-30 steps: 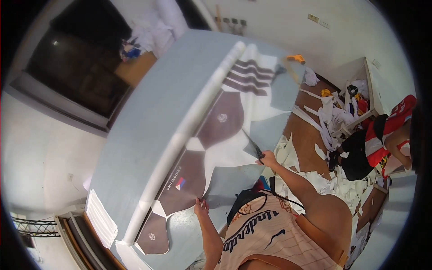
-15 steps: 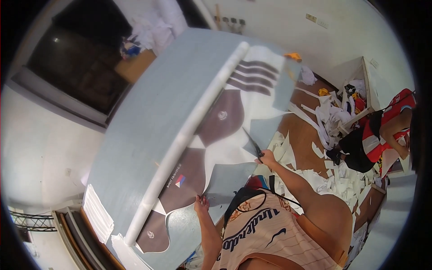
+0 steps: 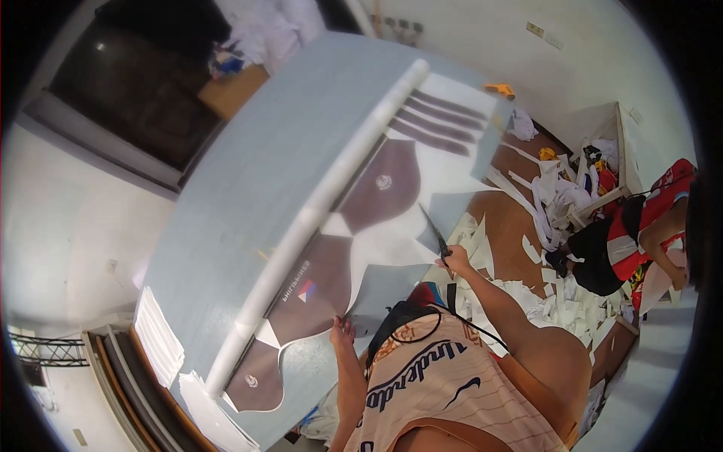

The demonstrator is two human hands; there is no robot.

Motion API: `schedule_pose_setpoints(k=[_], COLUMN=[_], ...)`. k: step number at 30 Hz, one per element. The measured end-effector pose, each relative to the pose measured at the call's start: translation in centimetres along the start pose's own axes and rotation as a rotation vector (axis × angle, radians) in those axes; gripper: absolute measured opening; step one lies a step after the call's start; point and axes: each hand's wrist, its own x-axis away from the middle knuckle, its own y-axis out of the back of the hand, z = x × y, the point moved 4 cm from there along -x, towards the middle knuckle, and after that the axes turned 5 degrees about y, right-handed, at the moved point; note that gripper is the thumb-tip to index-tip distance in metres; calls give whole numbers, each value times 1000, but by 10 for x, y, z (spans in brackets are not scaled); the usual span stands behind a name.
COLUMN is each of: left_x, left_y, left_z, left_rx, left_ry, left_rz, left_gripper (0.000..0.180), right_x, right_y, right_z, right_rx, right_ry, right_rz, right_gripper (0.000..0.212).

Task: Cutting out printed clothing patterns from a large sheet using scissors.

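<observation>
A long white sheet (image 3: pixel 392 239), printed with dark maroon shapes, spreads over the blue-grey table from a white roll (image 3: pixel 324 203). My right hand (image 3: pixel 455 260) grips black-handled scissors (image 3: pixel 438 235) at the sheet's near edge. Their blades point away from me, toward the white area beside a maroon panel (image 3: pixel 382 184). Nearer and to the left, my left hand (image 3: pixel 343 331) is closed at the sheet's curved edge, beside the maroon panel with a small flag (image 3: pixel 306 291). Its fingertips seem to pinch that edge.
The table (image 3: pixel 226 188) bends across the view, with stacked white sheets (image 3: pixel 160 335) at its left end. White scraps (image 3: pixel 561 309) litter the brown floor at right. Beyond them stand a bin of offcuts (image 3: pixel 602 162) and another person (image 3: pixel 629 233). An orange object (image 3: pixel 500 91) sits at the table's far corner.
The view has shifted slightly, so the table and roll sit a little higher and farther right. Both hands stay at about the same places on the sheet, the scissors still in the right.
</observation>
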Motion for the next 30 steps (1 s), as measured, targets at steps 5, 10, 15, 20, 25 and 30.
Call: schedule_pose_setpoints(k=[5,10,15,20,25,30], left_x=[-7,2,-9,-33,8,57], left_y=[7,14,33,51,42,28], left_z=[20,35,53,74,77,53], left_rx=[57,114,-59,-250,57,83], left_ry=[16,-73,-186,-290,-65,-50], left_rz=[39,94,145,26,70,35], left_gripper=[31,30,24,27,29,28], right_x=[13,25,32,47,54,60], right_y=[12,21,25,28,33,37], right_z=[3,0,-26,-46,-54,-52], right_rx=[-33,-17,-15,-72,-211,-180], right_ry=[9,74,-88,-128,-245,-146], right_rz=[13,48,72,111,107,131], right_gripper=[27,28,25,24,22,16])
